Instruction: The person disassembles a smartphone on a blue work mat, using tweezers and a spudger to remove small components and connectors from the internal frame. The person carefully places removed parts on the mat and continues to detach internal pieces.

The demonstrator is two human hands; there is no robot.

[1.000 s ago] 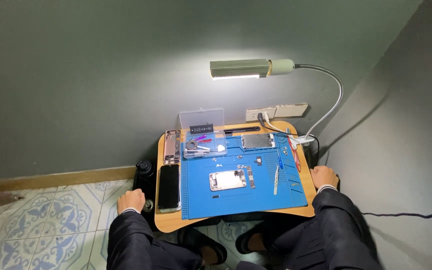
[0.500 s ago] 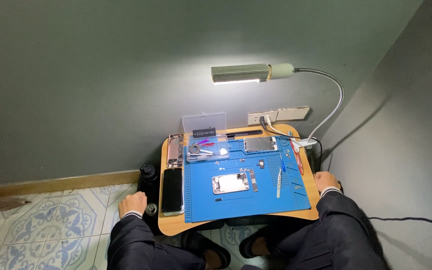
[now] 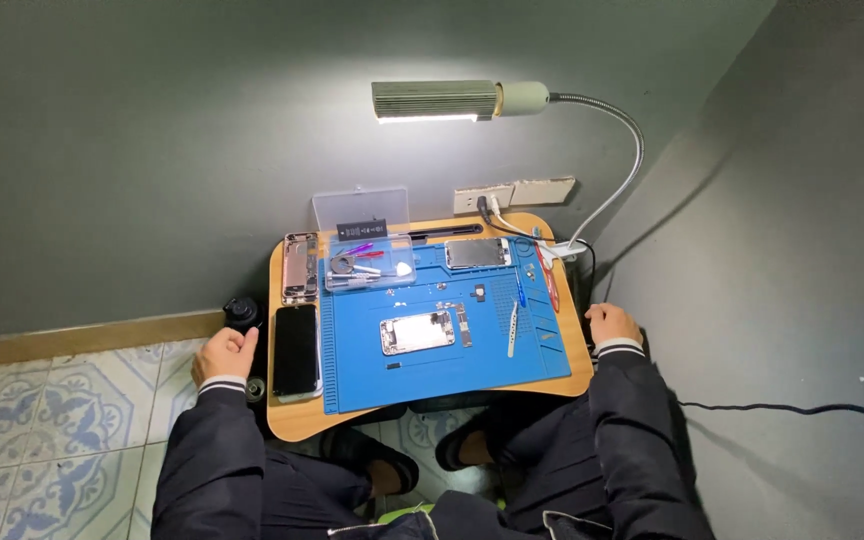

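A gooseneck lamp (image 3: 437, 101) at the far wall throws bright light onto the table (image 3: 292, 420), leaving the room dim, edges bent, all sharp.

So the left hand (image 3: 224, 354) is resting just off the left edge of the small wooden tabletop (image 3: 297, 420), fingers loosely curled, holding nothing. Closest thing to it is a black phone (image 3: 296, 351) lying flat, screen up, lengthwise along that left edge beside the blue mat (image 3: 452, 375). The right hand (image 3: 612, 324) sits at the right edge of the tabletop, also empty. In the middle of the mat there's an opened phone body (image 3: 417, 332), flat, insides showing, well apart from both hands.
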